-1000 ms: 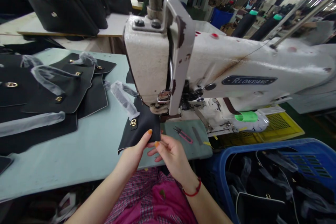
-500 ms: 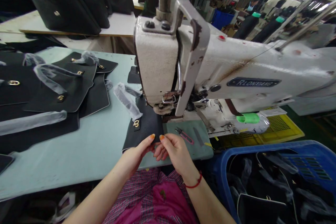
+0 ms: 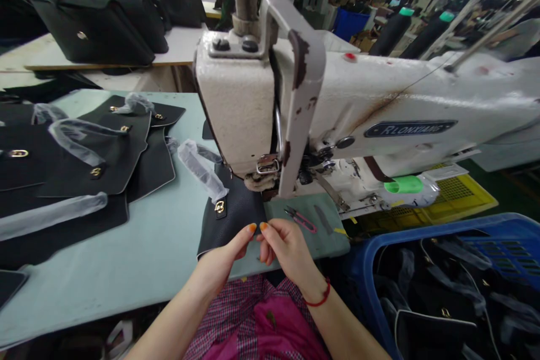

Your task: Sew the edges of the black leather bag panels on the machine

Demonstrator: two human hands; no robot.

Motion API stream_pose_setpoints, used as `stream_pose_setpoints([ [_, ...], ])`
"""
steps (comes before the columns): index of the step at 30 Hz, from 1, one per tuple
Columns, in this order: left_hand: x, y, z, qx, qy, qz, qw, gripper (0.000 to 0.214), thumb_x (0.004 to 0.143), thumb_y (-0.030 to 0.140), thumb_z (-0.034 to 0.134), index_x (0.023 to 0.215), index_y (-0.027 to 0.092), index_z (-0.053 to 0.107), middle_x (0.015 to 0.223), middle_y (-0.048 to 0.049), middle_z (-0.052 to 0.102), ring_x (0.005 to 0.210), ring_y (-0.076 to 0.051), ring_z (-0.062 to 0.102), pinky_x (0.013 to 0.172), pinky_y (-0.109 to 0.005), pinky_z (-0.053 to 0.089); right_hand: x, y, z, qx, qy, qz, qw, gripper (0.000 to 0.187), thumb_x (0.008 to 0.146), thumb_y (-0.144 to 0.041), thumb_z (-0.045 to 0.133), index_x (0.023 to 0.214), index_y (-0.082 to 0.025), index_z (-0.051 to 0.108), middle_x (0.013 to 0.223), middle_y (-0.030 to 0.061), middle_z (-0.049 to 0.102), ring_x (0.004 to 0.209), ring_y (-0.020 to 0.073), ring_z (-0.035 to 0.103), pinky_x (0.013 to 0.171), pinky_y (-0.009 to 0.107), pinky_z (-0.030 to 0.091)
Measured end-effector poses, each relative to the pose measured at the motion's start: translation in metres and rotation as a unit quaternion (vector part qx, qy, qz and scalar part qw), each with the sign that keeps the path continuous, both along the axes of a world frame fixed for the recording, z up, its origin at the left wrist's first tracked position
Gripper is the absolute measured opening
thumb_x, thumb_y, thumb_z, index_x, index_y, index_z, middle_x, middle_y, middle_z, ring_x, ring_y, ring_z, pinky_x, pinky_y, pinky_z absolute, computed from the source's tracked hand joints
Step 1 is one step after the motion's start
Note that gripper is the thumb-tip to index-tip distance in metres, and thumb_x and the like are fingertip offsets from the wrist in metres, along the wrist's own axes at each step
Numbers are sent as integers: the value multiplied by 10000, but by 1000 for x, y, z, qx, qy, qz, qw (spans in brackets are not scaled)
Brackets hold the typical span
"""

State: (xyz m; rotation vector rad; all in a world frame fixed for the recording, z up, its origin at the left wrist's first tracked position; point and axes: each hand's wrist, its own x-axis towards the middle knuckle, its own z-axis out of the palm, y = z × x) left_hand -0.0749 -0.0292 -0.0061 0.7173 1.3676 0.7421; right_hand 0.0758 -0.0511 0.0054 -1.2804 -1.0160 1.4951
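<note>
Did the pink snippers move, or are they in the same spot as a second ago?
No, no way at all. The pink snippers lie in the same place on the green pad, beside the dark strip.

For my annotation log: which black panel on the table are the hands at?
The black panel partly under the sewing machine, left hand and right hand at its near right corner; the others lie untouched.
</note>
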Motion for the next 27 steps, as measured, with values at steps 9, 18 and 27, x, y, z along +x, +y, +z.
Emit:
stream_pose_setpoints([
  [9, 0, 13, -6, -32, -29, -32, 999, 521, 554, 644, 750, 538, 160, 557, 532, 35, 395, 555, -117, 341, 547, -266, 326, -1, 13, -1, 4, 3, 0, 1000, 412, 896, -498, 533, 717, -134, 605, 467, -14, 570, 369, 73, 484, 395, 157, 381],
  [18, 2, 32, 1, -34, -86, -33, 995, 496, 521, 607, 792, 568, 156, 591, 530, 52, 383, 565, -104, 302, 524, -237, 290, -1, 30, -3, 14, -1, 2, 1000, 417, 894, -495, 522, 714, -132, 620, 473, -18, 563, 386, 66, 483, 420, 158, 398],
  [27, -1, 49, 0, 8, -93, -50, 994, 451, 623, 568, 756, 584, 151, 592, 517, 54, 371, 544, -97, 280, 493, -228, 256, -2, 46, 0, 40, -18, -7, 999, 357, 902, -429, 515, 728, -135, 620, 485, -21, 575, 414, 76, 511, 438, 164, 426],
])
